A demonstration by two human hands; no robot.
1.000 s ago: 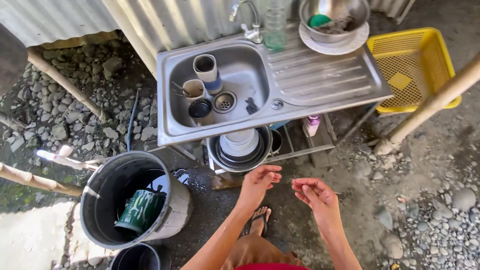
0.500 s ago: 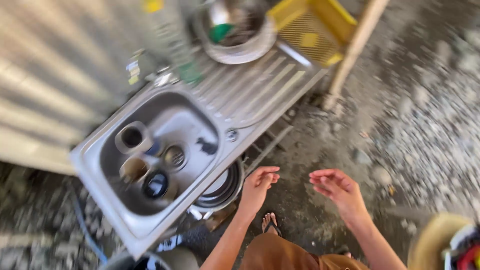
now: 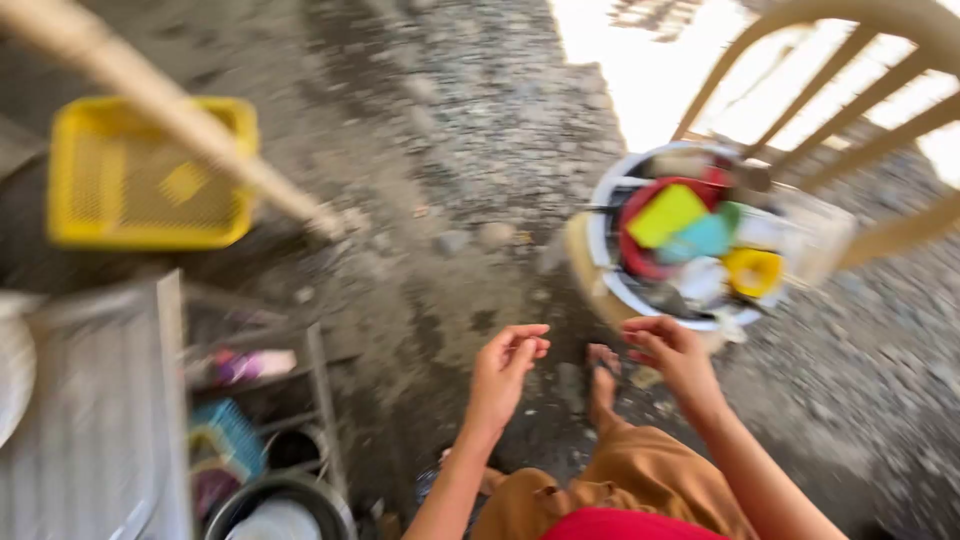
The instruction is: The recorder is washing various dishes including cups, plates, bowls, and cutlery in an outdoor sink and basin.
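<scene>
Basin of dishes: blurred, on gravel ground.
Left hand and right hand loosely open, empty; right hand nearest basin.

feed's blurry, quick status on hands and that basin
Left hand and right hand empty, fingers loosely curled. Round white basin of colourful plastic dishes just beyond right hand, untouched. Nothing between.

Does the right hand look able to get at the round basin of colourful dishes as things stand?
Probably yes: the right hand is empty and hovers right at the near rim of the basin, with nothing between them. The picture is motion-blurred, so contact cannot be told.
</scene>
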